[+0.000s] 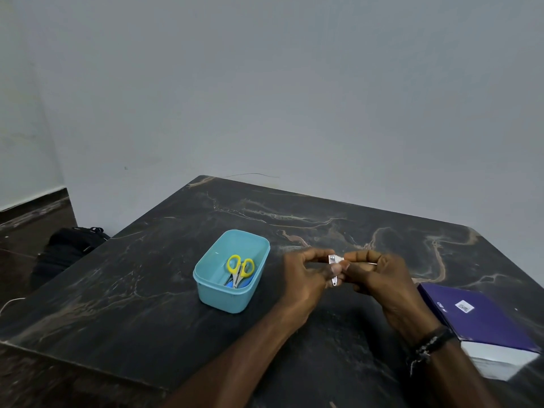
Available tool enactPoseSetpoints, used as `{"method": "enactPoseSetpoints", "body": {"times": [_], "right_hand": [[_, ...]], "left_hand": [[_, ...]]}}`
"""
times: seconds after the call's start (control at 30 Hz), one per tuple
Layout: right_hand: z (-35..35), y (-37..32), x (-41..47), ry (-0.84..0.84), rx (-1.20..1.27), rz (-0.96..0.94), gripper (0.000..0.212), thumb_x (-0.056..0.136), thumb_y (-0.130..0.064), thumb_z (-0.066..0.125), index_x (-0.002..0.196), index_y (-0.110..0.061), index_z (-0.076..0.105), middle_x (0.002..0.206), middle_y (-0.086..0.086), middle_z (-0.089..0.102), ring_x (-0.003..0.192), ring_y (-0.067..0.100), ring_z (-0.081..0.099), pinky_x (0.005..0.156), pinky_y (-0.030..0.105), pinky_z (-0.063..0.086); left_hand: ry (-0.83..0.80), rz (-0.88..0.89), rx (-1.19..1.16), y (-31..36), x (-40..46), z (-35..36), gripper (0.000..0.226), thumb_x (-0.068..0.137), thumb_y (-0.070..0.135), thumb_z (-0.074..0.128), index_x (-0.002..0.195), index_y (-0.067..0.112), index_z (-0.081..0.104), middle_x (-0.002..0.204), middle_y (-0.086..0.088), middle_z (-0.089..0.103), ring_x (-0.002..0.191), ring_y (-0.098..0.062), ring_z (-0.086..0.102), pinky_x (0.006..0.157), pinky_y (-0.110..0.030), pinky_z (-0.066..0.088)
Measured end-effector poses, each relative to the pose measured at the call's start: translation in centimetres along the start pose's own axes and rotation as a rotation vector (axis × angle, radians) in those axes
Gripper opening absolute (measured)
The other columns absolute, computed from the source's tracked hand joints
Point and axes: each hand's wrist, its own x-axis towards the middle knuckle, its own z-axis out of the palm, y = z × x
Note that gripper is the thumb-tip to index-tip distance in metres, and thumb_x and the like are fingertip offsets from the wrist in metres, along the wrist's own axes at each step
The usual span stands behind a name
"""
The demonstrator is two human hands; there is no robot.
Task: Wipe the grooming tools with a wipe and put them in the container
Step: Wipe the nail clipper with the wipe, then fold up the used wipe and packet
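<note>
Hands meet above the dark marbled table (164, 290), just right of the teal container (206, 293), which serves as the ref. point here. Left hand (303, 278): fingers curled, thumb and forefinger pinching a small metal nail clipper (333, 259); the clipper's lower end shows below the fingers, near the thumbs. Right hand (379, 278): fingers curled too, thumb and forefinger pinching a bit of white wipe (343, 262) against the clipper; most of the wipe is hidden in the grip, w/ a thin pale edge showing past the knuckles on the side away from the container. Both hands are held off the tabletop, approx. level w/ the container's near half. Container: lidless, rectangular w/ rounded corners, sitting upright on the table. Inside it: scissors (240, 269) w/ yellow handles, handles toward the far wall, blades pointing at the near wall, lying over a blue item (245, 282) whose type cannot be made out. Right wrist carries a dark beaded band (431, 343). Well to the container's right, at the table's near-right edge: purple box (482, 316) w/ a white label. Left of the container, off the table, on the floor: black bag (67, 248).
</note>
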Motion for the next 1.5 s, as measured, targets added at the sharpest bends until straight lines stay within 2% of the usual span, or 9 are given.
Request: {"method": "enactPoseSetpoints", "body": {"times": [0.27, 0.4, 0.53, 0.63, 0.77, 1.03, 1.2, 1.33, 1.5], "right_hand": [[-0.2, -0.5, -0.1, 0.258, 0.104, -0.170, 0.022, 0.089, 0.000, 0.062, 0.097, -0.020, 0.066, 0.082, 0.004, 0.076, 0.068, 0.009, 0.072, 0.057, 0.018, 0.048], [-0.1, -0.3, 0.1, 0.270, 0.114, -0.186, 0.021, 0.089, 0.001, 0.062, 0.095, -0.018, 0.068, 0.084, 0.006, 0.075, 0.067, 0.009, 0.072, 0.051, 0.012, 0.047], [-0.2, -0.2, 0.1, 0.289, 0.141, -0.192, 0.013, 0.087, -0.004, 0.066, 0.097, -0.012, 0.069, 0.083, 0.007, 0.076, 0.066, 0.012, 0.072, 0.051, 0.013, 0.048], [-0.3, -0.4, 0.0, 0.309, 0.144, -0.204, 0.009, 0.088, -0.006, 0.066, 0.093, -0.013, 0.068, 0.080, 0.005, 0.075, 0.062, 0.010, 0.070, 0.051, 0.015, 0.049], [-0.7, -0.6, 0.1, 0.345, 0.165, -0.221, 0.003, 0.088, -0.009, 0.066, 0.091, -0.010, 0.067, 0.079, 0.006, 0.075, 0.064, 0.013, 0.072, 0.048, 0.019, 0.049], [-1.3, -0.9, 0.3, 0.555, 0.303, -0.360, 0.007, 0.087, -0.021, 0.069, 0.085, -0.017, 0.063, 0.078, 0.002, 0.075, 0.073, 0.019, 0.074, 0.052, 0.031, 0.055], [-2.4, -0.9, 0.8, 0.751, 0.143, -0.567, 0.009, 0.083, -0.030, 0.073, 0.078, -0.030, 0.066, 0.096, 0.006, 0.067, 0.079, 0.021, 0.067, 0.063, 0.021, 0.051], [-2.4, -1.2, 0.7, 0.799, 0.140, -0.620, 0.008, 0.084, -0.029, 0.074, 0.081, -0.025, 0.067, 0.081, 0.009, 0.069, 0.066, 0.016, 0.063, 0.058, 0.023, 0.049], [-1.9, -1.0, 0.6, 0.781, 0.119, -0.648, 0.008, 0.086, -0.029, 0.072, 0.086, -0.031, 0.064, 0.077, 0.007, 0.070, 0.062, 0.026, 0.067, 0.056, 0.039, 0.055]], "left_hand": [[0.114, 0.159, 0.079, 1.7, -0.7, 0.6, 0.023, 0.079, -0.004, 0.073, 0.092, 0.015, 0.070, 0.088, -0.012, 0.074, 0.075, -0.022, 0.073, 0.068, -0.027, 0.060], [0.026, 0.249, 0.243, 6.4, -0.9, -0.5, 0.028, 0.075, -0.005, 0.076, 0.087, 0.020, 0.071, 0.073, -0.002, 0.073, 0.063, -0.020, 0.071, 0.064, -0.034, 0.061], [0.044, 0.288, 0.846, 12.3, -0.9, -4.1, 0.028, 0.066, 0.009, 0.086, 0.091, 0.012, 0.072, 0.074, -0.003, 0.071, 0.055, -0.011, 0.069, 0.056, -0.028, 0.060], [0.047, 0.078, 1.211, 13.7, -0.6, -6.3, 0.026, 0.064, 0.013, 0.088, 0.079, 0.004, 0.069, 0.059, -0.004, 0.070, 0.046, -0.012, 0.067, 0.052, -0.024, 0.057], [0.026, -0.127, 1.480, 12.2, 0.6, -8.0, 0.035, 0.060, 0.022, 0.091, 0.080, 0.003, 0.069, 0.067, -0.008, 0.073, 0.057, -0.019, 0.071, 0.069, -0.036, 0.061], [-0.018, -0.116, 1.693, 9.5, 1.3, -8.2, 0.026, 0.073, 0.006, 0.064, 0.061, 0.019, 0.045, 0.094, -0.012, 0.070, 0.085, -0.028, 0.066, 0.072, -0.035, 0.053], [0.063, 0.006, 1.775, 10.6, 0.0, -7.0, 0.022, 0.083, 0.015, 0.069, 0.102, 0.014, 0.059, 0.107, -0.007, 0.064, 0.097, -0.026, 0.062, 0.068, -0.030, 0.042], [0.167, 0.345, 1.613, 10.7, -0.3, -3.4, 0.022, 0.085, 0.020, 0.070, 0.106, 0.014, 0.065, 0.102, -0.008, 0.068, 0.096, -0.029, 0.064, 0.078, -0.039, 0.052], [-0.034, 0.385, 1.403, 6.7, 1.9, 2.9, 0.014, 0.085, 0.018, 0.069, 0.098, 0.012, 0.066, 0.100, -0.011, 0.067, 0.094, -0.031, 0.063, 0.075, -0.037, 0.050]]}}
